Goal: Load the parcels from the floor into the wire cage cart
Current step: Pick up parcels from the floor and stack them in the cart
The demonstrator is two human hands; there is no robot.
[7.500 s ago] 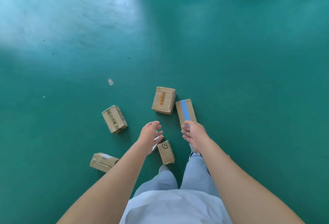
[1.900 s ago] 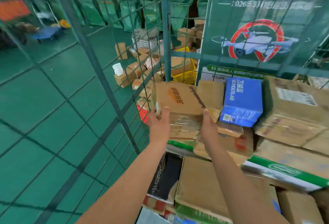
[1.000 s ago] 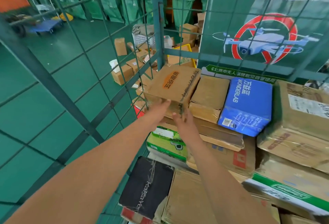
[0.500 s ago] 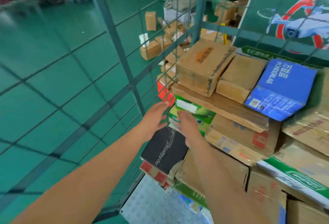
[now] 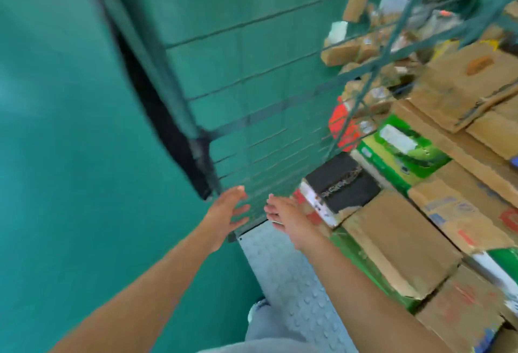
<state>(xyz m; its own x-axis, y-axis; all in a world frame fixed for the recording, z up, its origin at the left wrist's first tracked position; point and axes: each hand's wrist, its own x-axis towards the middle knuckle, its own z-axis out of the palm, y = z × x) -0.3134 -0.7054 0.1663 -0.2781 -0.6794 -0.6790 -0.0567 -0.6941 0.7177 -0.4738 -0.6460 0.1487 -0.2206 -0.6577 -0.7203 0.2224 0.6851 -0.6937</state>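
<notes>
The floor (image 5: 70, 156) is a smooth green coating with a dull sheen where light falls on it. The cart's side (image 5: 252, 78) is thin painted metal wire in dark green, set in a thicker metal frame post (image 5: 157, 95). The cart's deck (image 5: 283, 271) is pale grey with raised round studs; whether it is plastic or metal cannot be told. Most parcels are matt brown cardboard, such as the large box (image 5: 392, 243), its edges scuffed and torn. One green box (image 5: 403, 151) has a glossy printed skin. A black box (image 5: 339, 181) looks matt. The trousers (image 5: 269, 330) are soft pale cloth.
</notes>
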